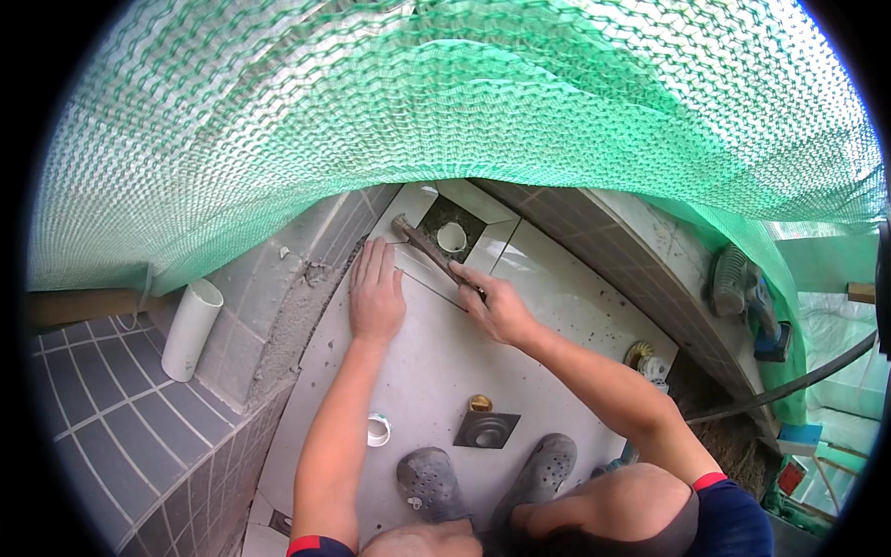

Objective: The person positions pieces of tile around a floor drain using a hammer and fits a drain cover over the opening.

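Note:
My left hand [376, 297] lies with fingers flat on a pale floor tile [445, 353] beside a narrow cut strip. My right hand [492, 306] grips the handle of a worn hammer [425, 243], whose head rests near my left fingertips. Just right of the hammer, a white pipe opening [452, 236] sits in a dark square recess framed by cut tile pieces. Below my hands are a dark square drain cover [485, 430], a brass round fitting [480, 403] and a short white plastic ring [378, 429].
Green mesh [464, 111] hangs ahead. Tiled walls [139, 408] flank the floor; a white pipe [192, 330] stands left. A cordless tool [770, 339], a black hose [812, 376] and a grinder [650, 362] are at right. My grey clogs [427, 483] are below.

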Available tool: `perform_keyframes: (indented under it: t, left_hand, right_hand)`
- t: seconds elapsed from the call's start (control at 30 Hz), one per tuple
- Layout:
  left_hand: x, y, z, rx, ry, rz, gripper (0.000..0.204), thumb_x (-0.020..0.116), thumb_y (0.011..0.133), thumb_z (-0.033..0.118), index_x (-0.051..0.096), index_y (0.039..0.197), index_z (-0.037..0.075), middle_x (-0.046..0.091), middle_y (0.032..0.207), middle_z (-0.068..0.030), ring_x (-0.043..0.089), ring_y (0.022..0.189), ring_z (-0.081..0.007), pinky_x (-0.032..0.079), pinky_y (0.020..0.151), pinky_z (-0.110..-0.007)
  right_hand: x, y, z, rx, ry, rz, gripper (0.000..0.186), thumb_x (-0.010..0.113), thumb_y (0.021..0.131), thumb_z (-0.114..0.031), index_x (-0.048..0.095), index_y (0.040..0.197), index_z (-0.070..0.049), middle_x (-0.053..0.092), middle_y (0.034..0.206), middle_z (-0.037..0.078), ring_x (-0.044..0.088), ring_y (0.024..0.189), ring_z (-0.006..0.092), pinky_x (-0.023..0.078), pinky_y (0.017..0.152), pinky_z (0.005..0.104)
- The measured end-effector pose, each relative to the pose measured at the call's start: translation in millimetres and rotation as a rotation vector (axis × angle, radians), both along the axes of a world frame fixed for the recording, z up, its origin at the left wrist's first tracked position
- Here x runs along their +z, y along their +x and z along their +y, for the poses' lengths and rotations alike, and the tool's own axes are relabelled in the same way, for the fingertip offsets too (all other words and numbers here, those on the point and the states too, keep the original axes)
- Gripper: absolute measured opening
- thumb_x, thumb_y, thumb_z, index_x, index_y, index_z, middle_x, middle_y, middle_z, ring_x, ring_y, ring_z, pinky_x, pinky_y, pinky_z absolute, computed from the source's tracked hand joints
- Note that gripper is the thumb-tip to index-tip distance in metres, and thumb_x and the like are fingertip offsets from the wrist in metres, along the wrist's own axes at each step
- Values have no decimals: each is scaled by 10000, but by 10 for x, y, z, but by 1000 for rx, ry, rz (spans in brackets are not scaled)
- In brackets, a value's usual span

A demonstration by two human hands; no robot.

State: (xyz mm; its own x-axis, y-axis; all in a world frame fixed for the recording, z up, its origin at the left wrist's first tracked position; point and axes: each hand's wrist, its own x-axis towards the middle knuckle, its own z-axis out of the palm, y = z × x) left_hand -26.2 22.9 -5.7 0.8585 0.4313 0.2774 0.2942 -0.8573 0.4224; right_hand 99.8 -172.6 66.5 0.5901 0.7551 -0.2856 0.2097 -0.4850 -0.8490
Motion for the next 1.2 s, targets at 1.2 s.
perform_keyframes:
  t: [1.2]
  left_hand:
    - [50,140,-116,202,-11,62,493,613,994,262,559,1430,40,441,1457,-266,405,1318,-476,373,1104,-572]
  right_hand:
    - [81,-355,50,-592,287,930,391,451,1077,-193,384,1450,-95,506,864,48,388,548,100,348,474,270]
